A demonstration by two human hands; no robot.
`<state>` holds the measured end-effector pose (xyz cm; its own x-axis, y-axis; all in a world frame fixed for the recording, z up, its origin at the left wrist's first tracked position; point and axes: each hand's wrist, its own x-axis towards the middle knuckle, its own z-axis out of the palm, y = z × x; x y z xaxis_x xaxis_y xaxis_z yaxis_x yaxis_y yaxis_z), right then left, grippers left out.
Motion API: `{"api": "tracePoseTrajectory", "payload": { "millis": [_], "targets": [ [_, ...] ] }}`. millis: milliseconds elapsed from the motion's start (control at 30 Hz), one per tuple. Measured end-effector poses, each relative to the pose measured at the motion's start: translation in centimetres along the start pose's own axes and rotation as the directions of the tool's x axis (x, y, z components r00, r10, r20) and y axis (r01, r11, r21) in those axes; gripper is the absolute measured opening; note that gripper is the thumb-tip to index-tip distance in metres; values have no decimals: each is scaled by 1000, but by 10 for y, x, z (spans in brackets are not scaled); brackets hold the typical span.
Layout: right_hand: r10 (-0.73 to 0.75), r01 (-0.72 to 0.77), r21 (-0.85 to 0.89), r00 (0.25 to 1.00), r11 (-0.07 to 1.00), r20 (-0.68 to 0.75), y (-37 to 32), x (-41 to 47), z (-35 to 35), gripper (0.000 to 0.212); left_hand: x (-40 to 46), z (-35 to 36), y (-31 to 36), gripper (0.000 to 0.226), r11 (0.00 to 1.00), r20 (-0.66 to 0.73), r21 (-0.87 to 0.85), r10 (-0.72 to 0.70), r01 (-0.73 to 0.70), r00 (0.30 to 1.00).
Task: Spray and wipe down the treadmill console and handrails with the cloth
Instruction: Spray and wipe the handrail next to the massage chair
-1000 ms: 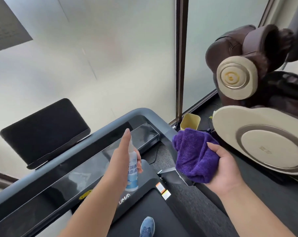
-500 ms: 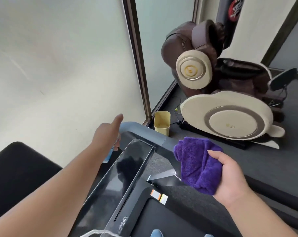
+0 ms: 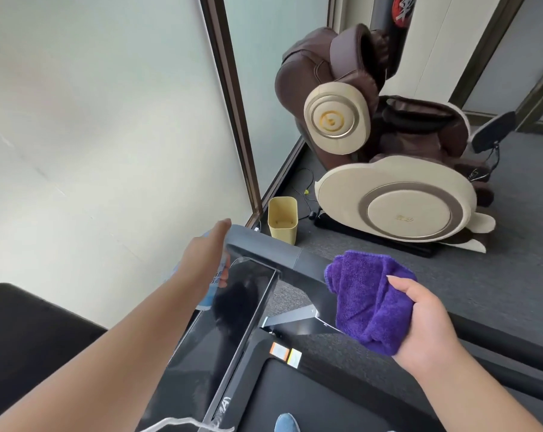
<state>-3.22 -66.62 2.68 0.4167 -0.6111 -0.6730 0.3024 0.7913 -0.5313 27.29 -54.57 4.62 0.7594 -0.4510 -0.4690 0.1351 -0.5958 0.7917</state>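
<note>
My left hand (image 3: 206, 260) is stretched forward over the far right end of the treadmill console (image 3: 233, 310), gripping a small white and blue spray bottle (image 3: 212, 289) that is mostly hidden behind the hand. The index finger points out over the grey handrail corner (image 3: 264, 244). My right hand (image 3: 426, 322) holds a bunched purple cloth (image 3: 370, 294) above the right handrail (image 3: 488, 335), apart from the console. The console's glossy black panel runs diagonally toward the lower left.
A yellow bin (image 3: 282, 219) stands on the grey carpet just past the handrail corner. A brown and cream massage chair (image 3: 388, 169) fills the right background. Frosted glass panels with a dark frame (image 3: 233, 113) rise ahead. A blue shoe (image 3: 287, 424) rests on the treadmill belt.
The view has swung right along the console. My left hand with the bottle has moved to the console's far right end. My right hand keeps the cloth in about the same spot.
</note>
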Motion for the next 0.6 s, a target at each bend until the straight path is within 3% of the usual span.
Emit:
{"api": "tracePoseTrajectory", "payload": {
  "millis": [200, 333, 500, 600],
  "targets": [
    [-58, 57, 58, 998, 997, 8, -30, 12, -14, 31, -28, 47, 10, 74, 985, 98, 147, 72, -86, 993],
    [-73, 72, 110, 997, 991, 2, -44, 13, -26, 38, -43, 69, 10, 79, 985, 165, 164, 23, -51, 986],
    [-68, 70, 156, 997, 985, -20, -53, 8, -40, 28, -57, 92, 5, 77, 976, 199, 192, 62, -101, 978],
    [-82, 82, 174, 997, 981, -5, -57, 5, -45, 26, -63, 97, -2, 88, 982, 197, 172, 40, -75, 980]
  ]
}}
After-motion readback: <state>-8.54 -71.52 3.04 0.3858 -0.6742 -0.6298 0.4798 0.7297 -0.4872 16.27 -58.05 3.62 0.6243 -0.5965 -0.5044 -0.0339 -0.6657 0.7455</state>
